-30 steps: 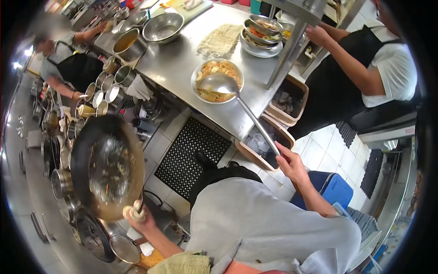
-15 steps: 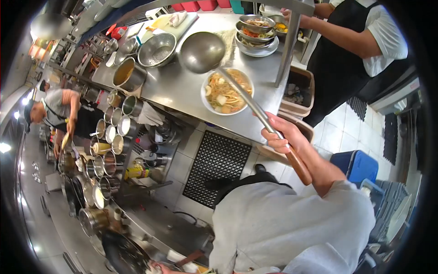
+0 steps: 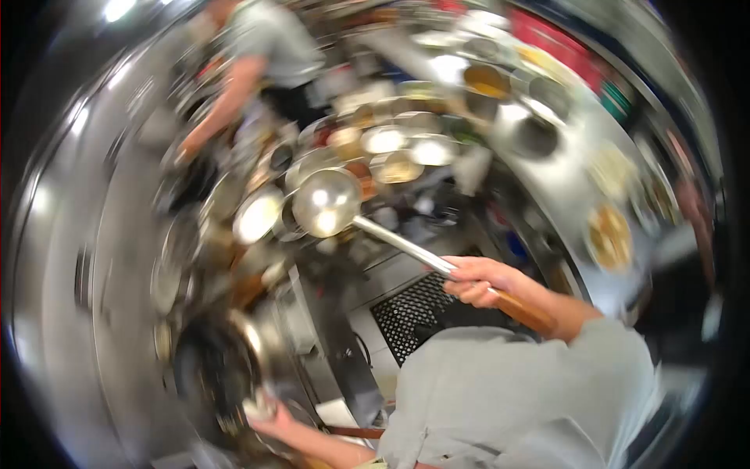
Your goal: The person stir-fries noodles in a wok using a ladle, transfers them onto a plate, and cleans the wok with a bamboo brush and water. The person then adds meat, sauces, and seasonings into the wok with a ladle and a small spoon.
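Note:
My right hand [image 3: 488, 283] is wrapped around a long-handled ladle [image 3: 328, 203], at the join of its metal shaft and wooden grip. The ladle's round bowl points left and hangs over the pots; it looks bare inside. At the lower left, my left hand [image 3: 277, 422] is closed on a pale cloth [image 3: 258, 407] at the edge of a dark wok [image 3: 209, 375]. Motion blur hides the exact grip there. Some food bits seem to lie in the wok, too smeared to name. A bowl of noodles [image 3: 611, 237] stands on the steel counter at the right.
Several metal pots of sauces and ingredients [image 3: 397, 166] crowd the station ahead. The steel counter [image 3: 574, 184] curves along the right. A co-worker [image 3: 269, 51] reaches toward the stove at the upper left. A black perforated mat [image 3: 414, 309] covers part of the floor.
My view has swung left toward the stove. The ladle has moved from beside the noodle bowl to over the pots. My left hand and the wok show more fully.

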The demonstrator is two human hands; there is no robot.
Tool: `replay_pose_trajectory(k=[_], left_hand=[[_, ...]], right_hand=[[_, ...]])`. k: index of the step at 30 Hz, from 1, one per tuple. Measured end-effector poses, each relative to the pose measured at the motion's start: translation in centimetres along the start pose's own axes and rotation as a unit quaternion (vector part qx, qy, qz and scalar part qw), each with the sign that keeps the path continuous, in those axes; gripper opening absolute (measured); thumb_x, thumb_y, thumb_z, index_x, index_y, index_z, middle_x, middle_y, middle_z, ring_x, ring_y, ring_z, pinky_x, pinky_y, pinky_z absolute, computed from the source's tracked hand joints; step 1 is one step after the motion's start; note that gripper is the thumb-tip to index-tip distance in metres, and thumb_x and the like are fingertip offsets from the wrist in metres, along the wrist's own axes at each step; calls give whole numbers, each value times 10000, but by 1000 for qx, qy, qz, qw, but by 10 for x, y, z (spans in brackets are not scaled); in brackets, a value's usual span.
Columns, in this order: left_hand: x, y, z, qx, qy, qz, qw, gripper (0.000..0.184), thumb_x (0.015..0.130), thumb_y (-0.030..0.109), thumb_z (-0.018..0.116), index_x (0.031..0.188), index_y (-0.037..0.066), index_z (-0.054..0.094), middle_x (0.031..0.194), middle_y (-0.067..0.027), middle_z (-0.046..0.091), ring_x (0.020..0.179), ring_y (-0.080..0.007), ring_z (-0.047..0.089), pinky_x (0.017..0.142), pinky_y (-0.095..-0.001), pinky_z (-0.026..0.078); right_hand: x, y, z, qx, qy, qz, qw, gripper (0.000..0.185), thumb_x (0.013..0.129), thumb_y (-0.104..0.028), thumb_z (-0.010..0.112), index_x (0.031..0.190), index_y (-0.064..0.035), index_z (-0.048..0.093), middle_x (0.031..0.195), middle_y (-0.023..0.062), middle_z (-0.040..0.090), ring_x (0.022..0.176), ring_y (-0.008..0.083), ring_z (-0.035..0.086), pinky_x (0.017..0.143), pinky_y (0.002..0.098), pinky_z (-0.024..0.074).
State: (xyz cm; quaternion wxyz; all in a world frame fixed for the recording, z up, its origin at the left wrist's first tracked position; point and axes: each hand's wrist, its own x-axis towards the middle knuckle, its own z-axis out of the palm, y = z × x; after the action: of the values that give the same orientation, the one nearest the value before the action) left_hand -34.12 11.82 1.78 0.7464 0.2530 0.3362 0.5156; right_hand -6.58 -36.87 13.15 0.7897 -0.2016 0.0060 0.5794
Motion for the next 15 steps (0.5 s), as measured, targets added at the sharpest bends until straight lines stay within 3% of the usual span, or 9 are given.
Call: replay_pose_trajectory(k=[1, 2, 4, 5, 7, 9, 11, 14, 15], left_hand=[[-19, -15, 7, 16, 41, 26, 999, 248, 888, 216, 478, 981, 15, 591, 909, -189, 616, 782, -323, 647, 599, -375, 561], [-39, -23, 17, -68, 95, -26, 993, 207, 889, 211, 481, 945, 41, 584, 926, -194, 614, 764, -321, 633, 559, -356, 535], [-56, -51, 14, -136, 37, -67, 988, 224, 885, 251, 499, 970, 64, 589, 948, -202, 611, 792, -345, 620, 569, -398, 518], [-64, -64, 25, -152, 113, -70, 979, 241, 867, 278, 546, 967, 63, 590, 950, -179, 615, 831, -355, 619, 573, -415, 513], [-78, -91, 37, -156, 99, -61, 981, 286, 867, 329, 603, 1000, 76, 590, 984, -124, 622, 887, -349, 620, 598, -416, 526], [-89, -112, 61, -140, 125, -40, 981, 291, 918, 362, 547, 1046, 102, 579, 1010, -96, 605, 915, -318, 608, 594, -382, 517], [-94, -132, 71, -158, 122, -40, 979, 275, 942, 384, 501, 1013, 129, 575, 977, -68, 599, 835, -272, 585, 551, -355, 472], [-67, -144, 65, -175, 114, -31, 977, 260, 943, 379, 483, 985, 141, 579, 925, -61, 624, 814, -253, 595, 545, -354, 459], [-57, -143, 65, -166, 115, -31, 979, 260, 944, 379, 477, 979, 144, 583, 909, -60, 634, 804, -249, 600, 544, -353, 456]], right_hand=[[15, -15, -6, -4, -12, 47, 999, 456, 998, -146, 479, 1428, -178, 332, 736, -13, 340, 447, -14, 284, 321, 134, 258], [31, -31, -2, -1, -24, 78, 997, 462, 996, -130, 471, 1432, -158, 322, 728, -16, 336, 445, -13, 285, 316, 133, 267], [89, -61, -6, -9, -113, 152, 982, 497, 987, -100, 467, 1449, -126, 287, 702, 7, 354, 433, 5, 288, 302, 155, 270], [131, -77, 1, -13, -159, 180, 971, 524, 981, -90, 470, 1462, -119, 263, 687, 24, 365, 425, 18, 285, 298, 169, 259], [219, -86, 26, -30, -226, 203, 952, 463, 978, -108, 484, 1412, -101, 324, 751, 32, 421, 458, 12, 333, 312, 163, 298], [278, -70, 69, -22, -121, 192, 974, 406, 964, -105, 507, 1348, -90, 376, 785, 44, 454, 496, 21, 369, 345, 158, 310], [305, -53, 59, -95, -240, 241, 935, 344, 935, -64, 532, 1266, -90, 439, 784, 32, 449, 506, 29, 367, 363, 153, 289], [368, -28, 69, -169, -244, 281, 913, 309, 919, -30, 547, 1210, -115, 489, 730, -6, 407, 470, 22, 342, 359, 161, 266], [398, -20, 86, -211, -220, 287, 908, 189, 911, -25, 554, 1087, -79, 509, 688, -23, 399, 456, 23, 333, 360, 178, 270]])
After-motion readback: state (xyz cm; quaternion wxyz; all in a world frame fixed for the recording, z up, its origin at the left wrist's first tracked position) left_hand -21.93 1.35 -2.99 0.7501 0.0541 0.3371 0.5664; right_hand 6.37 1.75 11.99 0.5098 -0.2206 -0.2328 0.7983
